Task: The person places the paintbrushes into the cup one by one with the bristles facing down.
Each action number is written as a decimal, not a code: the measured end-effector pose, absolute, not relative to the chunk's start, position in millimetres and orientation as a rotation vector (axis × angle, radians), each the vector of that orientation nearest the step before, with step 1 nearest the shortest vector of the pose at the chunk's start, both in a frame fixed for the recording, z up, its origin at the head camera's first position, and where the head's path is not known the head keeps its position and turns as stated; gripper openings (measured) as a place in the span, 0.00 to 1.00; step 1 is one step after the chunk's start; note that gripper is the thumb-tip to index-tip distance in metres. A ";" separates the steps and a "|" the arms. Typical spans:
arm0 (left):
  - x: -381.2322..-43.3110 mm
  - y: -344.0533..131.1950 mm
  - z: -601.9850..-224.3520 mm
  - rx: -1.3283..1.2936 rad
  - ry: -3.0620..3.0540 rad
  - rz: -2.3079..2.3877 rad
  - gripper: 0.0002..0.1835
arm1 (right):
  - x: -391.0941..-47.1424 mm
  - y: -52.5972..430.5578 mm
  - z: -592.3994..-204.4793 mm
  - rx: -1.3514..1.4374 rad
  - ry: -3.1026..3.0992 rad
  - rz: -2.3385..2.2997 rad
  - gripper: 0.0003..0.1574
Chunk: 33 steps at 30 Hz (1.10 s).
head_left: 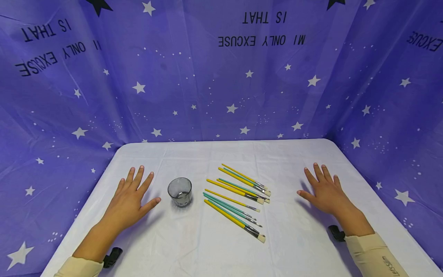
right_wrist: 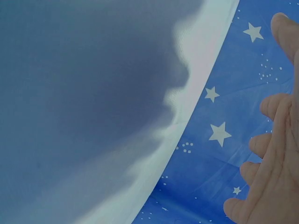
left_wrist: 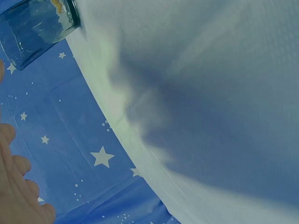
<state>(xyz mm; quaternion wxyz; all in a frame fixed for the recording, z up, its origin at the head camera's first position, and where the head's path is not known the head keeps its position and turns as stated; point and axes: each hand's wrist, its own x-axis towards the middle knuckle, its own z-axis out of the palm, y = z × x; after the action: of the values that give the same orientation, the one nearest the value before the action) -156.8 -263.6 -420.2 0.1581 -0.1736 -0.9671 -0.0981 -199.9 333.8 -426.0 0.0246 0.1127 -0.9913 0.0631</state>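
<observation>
My left hand [head_left: 127, 202] hovers with spread fingers over the left side of the table, holding nothing. Just right of it stands an upright, smoky clear glass [head_left: 180, 191], also partly visible in the left wrist view as a tumbler [left_wrist: 35, 30]. Several paintbrushes with yellow and teal handles [head_left: 235, 197] lie side by side at the middle, bristles toward the lower right. Over on the right, my right hand [head_left: 326, 195] is likewise spread and holds nothing. Its fingers [right_wrist: 268, 144] appear at the edge of the right wrist view, apart from the table.
A white cloth covers the table [head_left: 166, 246]. Purple curtains with white stars [head_left: 221, 77] enclose it at the back and both sides. Black camera straps show at the wrists, beside the beige sleeves [head_left: 375, 256].
</observation>
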 end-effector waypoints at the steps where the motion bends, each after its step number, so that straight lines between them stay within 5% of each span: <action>1: -156.9 -263.5 -420.1 -0.496 -2.766 -0.281 0.44 | -200.1 333.9 -426.2 0.349 -3.067 0.195 0.59; 33: -177.5 -226.3 -418.5 -0.647 -2.825 -0.220 0.45 | -246.8 286.4 -424.2 0.602 -3.027 0.096 0.52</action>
<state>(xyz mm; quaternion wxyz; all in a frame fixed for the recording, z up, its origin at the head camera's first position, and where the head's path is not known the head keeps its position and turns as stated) -177.5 -226.3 -418.5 0.1171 -0.2211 -0.9653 -0.0751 -246.8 286.4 -424.2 0.0267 0.1948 -0.9800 0.0312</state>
